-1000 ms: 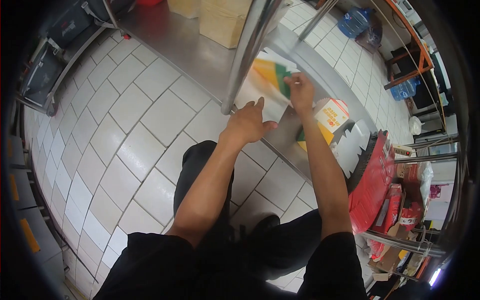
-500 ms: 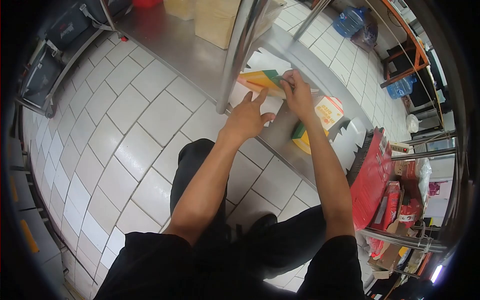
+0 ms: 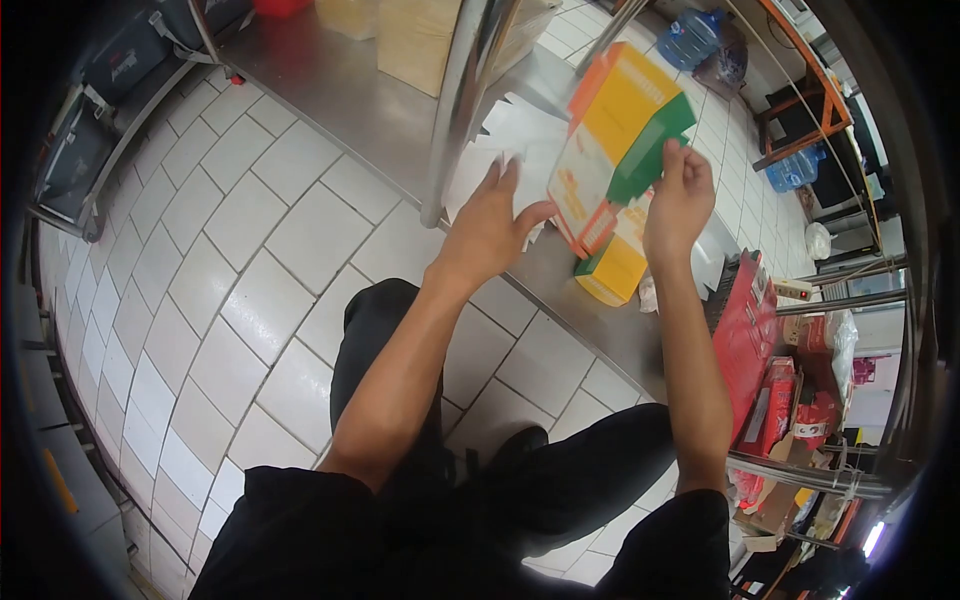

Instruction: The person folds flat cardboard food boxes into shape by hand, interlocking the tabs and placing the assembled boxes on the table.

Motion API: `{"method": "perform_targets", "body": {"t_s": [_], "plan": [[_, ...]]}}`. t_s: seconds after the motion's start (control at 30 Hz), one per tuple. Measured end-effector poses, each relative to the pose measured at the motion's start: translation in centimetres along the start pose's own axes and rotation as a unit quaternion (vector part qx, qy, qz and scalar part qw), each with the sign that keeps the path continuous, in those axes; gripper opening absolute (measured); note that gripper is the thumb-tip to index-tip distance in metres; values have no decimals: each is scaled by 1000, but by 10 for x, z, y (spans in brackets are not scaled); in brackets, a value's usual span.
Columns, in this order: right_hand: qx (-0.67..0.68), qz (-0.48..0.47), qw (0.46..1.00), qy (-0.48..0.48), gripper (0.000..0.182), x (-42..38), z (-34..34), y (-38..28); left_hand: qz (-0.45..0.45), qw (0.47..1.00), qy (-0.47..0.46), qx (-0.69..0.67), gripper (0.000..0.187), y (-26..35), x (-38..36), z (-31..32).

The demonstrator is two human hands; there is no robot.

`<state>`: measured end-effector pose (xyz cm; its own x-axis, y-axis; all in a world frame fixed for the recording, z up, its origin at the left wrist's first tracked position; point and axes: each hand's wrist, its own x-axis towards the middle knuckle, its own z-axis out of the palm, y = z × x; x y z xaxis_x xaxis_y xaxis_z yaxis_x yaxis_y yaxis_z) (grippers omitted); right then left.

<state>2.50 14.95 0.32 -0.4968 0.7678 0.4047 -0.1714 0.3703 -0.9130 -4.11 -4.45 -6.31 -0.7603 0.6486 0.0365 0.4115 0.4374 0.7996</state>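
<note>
In my right hand (image 3: pixel 682 200) is the green edge of an unfolded carton (image 3: pixel 612 115), printed yellow, orange, green and white. My fingers pinch it, and it is raised above the steel shelf, slightly blurred. My left hand (image 3: pixel 492 218) is open, fingers and thumb apart, just left of the carton and over white flat cardboard sheets (image 3: pixel 520 130) on the shelf. Below the raised carton lies a folded yellow and green box (image 3: pixel 615 272), partly hidden behind it and my right wrist.
The steel shelf (image 3: pixel 330 95) has an upright metal post (image 3: pixel 465 110) to the left of my hands. Pale block-like containers (image 3: pixel 425 45) stand at its back. A red crate (image 3: pixel 750 345) is at the right. Blue water bottles (image 3: pixel 690 40) stand on the tiled floor beyond.
My right hand has lifted the carton off the shelf, up and to the right, and its printed face now shows. My left hand stays near its place, apart from the carton.
</note>
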Motion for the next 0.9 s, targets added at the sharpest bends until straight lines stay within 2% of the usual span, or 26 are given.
{"method": "perform_targets", "body": {"t_s": [0.03, 0.07, 0.13, 0.17, 0.23, 0.27, 0.33, 0.37, 0.4, 0.43, 0.47, 0.5, 0.53, 0.57, 0.6, 0.67, 0.7, 0.77, 0.8, 0.87, 0.9], "plan": [[-11, 33, 999, -38, 19, -18, -4, -9, 131, 985, 74, -80, 89, 7, -3, -4], [-21, 65, 995, -76, 16, -40, -5, -20, 131, 986, 71, -80, 89, 19, -8, -5], [-17, 25, 974, -225, 11, -83, -4, -46, 201, 918, 18, -342, 84, 47, -19, -2], [-16, 25, 975, -222, 11, -86, -8, -47, 195, 928, 2, -318, 76, 51, -25, 1], [-15, -4, 962, -274, 17, -92, -16, -48, 167, 931, -20, -324, 74, 57, -26, -3], [-13, -2, 963, -270, 17, -88, -26, -47, 138, 933, -38, -330, 72, 58, -27, -4], [-181, -163, 950, -197, 23, -74, -46, -50, 109, 944, -49, -307, 68, 55, -25, 0], [-181, -163, 951, -193, 23, -73, -52, -54, 78, 953, -58, -288, 64, 54, -25, 5], [-255, -208, 941, -77, 28, -71, -56, -62, 81, 952, -60, -288, 64, 53, -26, 13], [-324, -250, 911, 40, 34, -68, -60, -67, 95, 943, 11, -320, 58, 55, -26, 22], [-325, -253, 910, 42, 34, -66, -66, -68, 108, 927, 81, -350, 52, 56, -26, 29], [-260, -128, 957, -3, 38, -64, -73, -67, 111, 927, 80, -349, 52, 64, -27, 28], [-187, 2, 981, -47, 42, -63, -80, -66, 91, 891, 59, -441, 48, 74, -30, 23], [-147, 133, 974, -107, 41, -62, -91, -63, 69, 847, 36, -526, 44, 80, -32, 21], [-145, 135, 975, -103, 41, -65, -93, -63, 69, 848, 32, -524, 44, 81, -33, 21], [-18, 111, 986, -124, 35, -68, -94, -63, -18, 764, -38, -644, 36, 77, -30, 14], [-17, 110, 986, -121, 35, -68, -96, -63, -17, 765, -40, -643, 36, 71, -27, 10], [110, 137, 975, -132, 26, -68, -100, -63, 157, 682, -182, -691, 30, 55, -21, 4], [110, 135, 976, -130, 26, -68, -101, -65, 159, 681, -184, -691, 30, 52, -19, 2], [153, 160, 963, -153, 21, -70, -102, -69, 236, 661, -224, -677, 28, 49, -18, -3], [154, 158, 964, -150, 21, -71, -101, -70, 183, 684, -194, -679, 29, 51, -22, -9]]}}
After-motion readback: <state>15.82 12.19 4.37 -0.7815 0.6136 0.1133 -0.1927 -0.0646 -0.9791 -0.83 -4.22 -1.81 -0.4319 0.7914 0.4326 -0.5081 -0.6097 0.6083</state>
